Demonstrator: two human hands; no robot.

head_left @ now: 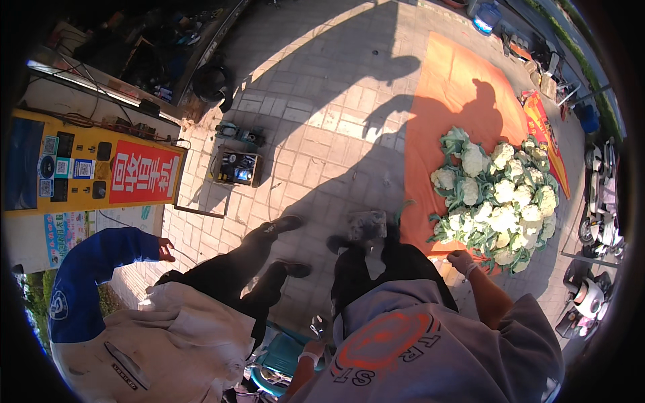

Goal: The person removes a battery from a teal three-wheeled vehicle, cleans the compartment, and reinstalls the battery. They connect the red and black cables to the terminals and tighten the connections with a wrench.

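Note:
My right hand (461,262) hangs by my right side with curled fingers and a white band at the wrist. It is nearest to a pile of cauliflowers (504,211) with green leaves, lying on an orange cloth (463,74); I see a gap between hand and pile. Low by my left hip, my left hand (311,350), also with white at the wrist, is closed beside a small shiny metal object (317,326) of unclear kind. Whatever either hand grips is hidden or too small to name.
At left stands a person in a beige vest (175,342), with one hand (166,250) raised. A yellow cabinet (101,151) and a wooden tool tray (238,168) lie beyond. A teal object (279,356) is between us. A water jug (486,17) and parked scooters (591,295) stand right.

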